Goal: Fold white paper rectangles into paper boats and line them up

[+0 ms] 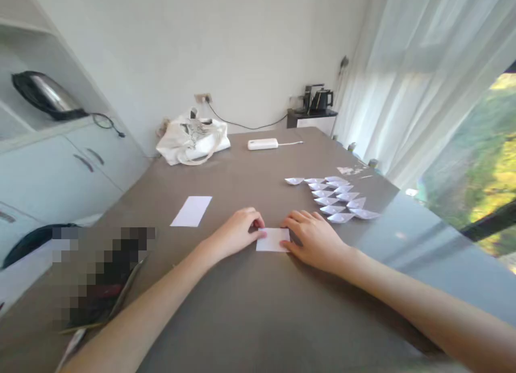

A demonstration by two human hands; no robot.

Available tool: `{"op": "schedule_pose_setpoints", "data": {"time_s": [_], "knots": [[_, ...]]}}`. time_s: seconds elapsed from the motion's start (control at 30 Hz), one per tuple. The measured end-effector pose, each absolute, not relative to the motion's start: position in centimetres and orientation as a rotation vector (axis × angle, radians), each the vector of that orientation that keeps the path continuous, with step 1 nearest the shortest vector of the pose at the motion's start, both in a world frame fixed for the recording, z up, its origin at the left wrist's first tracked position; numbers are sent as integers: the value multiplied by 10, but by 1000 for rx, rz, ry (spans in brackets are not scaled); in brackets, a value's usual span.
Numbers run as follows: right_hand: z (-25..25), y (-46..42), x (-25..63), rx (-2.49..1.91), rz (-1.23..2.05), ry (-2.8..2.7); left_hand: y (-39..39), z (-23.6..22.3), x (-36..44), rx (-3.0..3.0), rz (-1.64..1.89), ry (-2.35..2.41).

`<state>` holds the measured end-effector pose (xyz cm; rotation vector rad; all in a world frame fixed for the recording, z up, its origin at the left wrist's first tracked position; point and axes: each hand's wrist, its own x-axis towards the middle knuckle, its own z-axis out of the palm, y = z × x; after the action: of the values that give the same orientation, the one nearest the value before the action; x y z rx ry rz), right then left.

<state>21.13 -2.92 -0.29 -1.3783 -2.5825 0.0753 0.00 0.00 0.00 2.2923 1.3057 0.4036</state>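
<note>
A small white rectangle of paper lies on the grey-brown table in front of me. My left hand pinches its upper left corner between thumb and curled fingers. At the right edge, my right hand grips the same paper, the thumb on its face and the fingers bent over the far side. Whether the paper is folded in layers, I cannot tell. Several folded white paper boats stand in rows beyond my right hand. Farther left, a flat white sheet of paper rests on the table.
A white cloth bag sits at the far left of the table. Near the far edge is a white power bank with a short cable. Paper scraps lie far right. A blurred-out dark object is beside my left forearm.
</note>
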Motion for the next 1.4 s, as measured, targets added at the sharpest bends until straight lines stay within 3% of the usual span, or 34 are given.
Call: {"op": "schedule_pose_setpoints", "data": {"time_s": [0.27, 0.47, 0.77, 1.03, 1.4], "knots": [[-7, -25, 215, -1313, 191, -2480, 4, 0, 0, 2117, 388, 1289], [-11, -16, 215, -1227, 624, -2188, 7, -1, 0, 1794, 501, 1102], [-10, -14, 216, -1180, 768, -2027, 2, -1, 7, 1779, 617, 1062], [-23, -1, 221, -1180, 1228, -1727, 6, -7, 6, 1763, 754, 1202], [-18, 1, 223, -1233, 1115, -1582, 6, -11, 9, 1578, 844, 1240]]}}
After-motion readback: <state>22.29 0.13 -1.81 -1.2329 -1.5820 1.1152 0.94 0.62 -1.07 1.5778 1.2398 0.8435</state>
